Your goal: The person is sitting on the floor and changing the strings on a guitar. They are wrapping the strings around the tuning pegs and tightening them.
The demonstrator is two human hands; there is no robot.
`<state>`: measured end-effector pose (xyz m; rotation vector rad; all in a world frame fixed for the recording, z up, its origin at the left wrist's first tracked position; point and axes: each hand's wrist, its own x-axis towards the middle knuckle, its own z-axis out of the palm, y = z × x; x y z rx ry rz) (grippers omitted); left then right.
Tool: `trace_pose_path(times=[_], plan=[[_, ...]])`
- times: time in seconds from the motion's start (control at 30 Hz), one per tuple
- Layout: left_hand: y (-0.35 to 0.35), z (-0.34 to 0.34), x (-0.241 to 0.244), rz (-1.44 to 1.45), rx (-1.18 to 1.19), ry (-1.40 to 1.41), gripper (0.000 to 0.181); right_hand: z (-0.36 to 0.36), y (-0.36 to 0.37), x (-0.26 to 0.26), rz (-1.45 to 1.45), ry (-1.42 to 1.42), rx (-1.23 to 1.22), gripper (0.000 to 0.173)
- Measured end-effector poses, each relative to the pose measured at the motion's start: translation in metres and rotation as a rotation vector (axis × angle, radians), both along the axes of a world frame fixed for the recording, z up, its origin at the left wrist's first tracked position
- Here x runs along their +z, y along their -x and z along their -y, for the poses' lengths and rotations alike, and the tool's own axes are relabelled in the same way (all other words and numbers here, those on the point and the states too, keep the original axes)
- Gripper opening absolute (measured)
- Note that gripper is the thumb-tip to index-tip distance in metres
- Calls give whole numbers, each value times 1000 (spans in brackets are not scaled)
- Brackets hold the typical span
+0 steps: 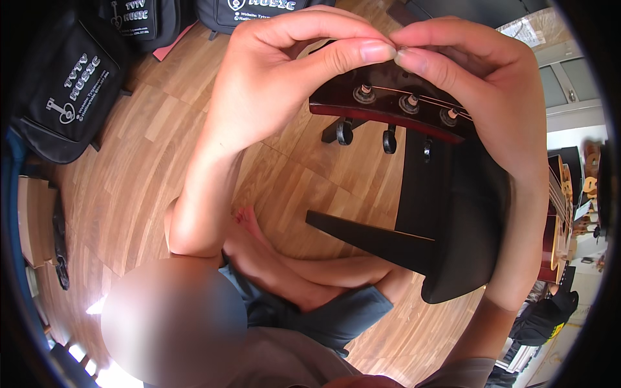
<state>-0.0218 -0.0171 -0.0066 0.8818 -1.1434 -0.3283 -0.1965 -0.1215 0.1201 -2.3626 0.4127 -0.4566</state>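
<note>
Thumb and forefinger of my left hand (271, 77) are pinched together above a guitar headstock (378, 116). My right hand (485, 72) pinches the same way, its fingertips almost touching the left ones. A tiny, thin string-like thing (401, 47) shows between the fingertips; most of it is hidden. The dark headstock has a red edge, and string posts (411, 103) line its near side. Copper-coloured strings (436, 101) run from the posts to the right, passing behind my right hand. Black tuning keys (389, 139) stick out below the edge.
Beneath the headstock stands a black padded bench (465, 218) with a dark leg (368, 237). Black gig bags (73, 87) bearing writing lean at the upper left. Crossed legs (315, 271) rest on the wood floor (145, 194). Guitars (555, 218) stand at the right. A blurred patch covers the lower left.
</note>
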Motion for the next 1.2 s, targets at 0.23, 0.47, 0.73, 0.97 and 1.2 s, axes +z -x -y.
trace_pose_path(times=[0.23, 0.47, 0.73, 0.97, 1.2], plan=[[-4, 6, -10, -61, -18, 14, 16, -30, -14, 5, 8, 318, -68, 18], [-4, 4, -1, -197, -58, -100, 18, -27, -11, 17, -33, 218, -79, 14], [0, 8, -3, -123, -40, -55, 19, -1, -4, -6, -30, 198, -98, 20], [1, 8, -6, -45, -22, -76, 17, -2, -4, -7, -33, 192, -85, 20], [-11, 10, -12, 22, -103, -19, 15, -5, -5, -6, -35, 151, -59, 21]])
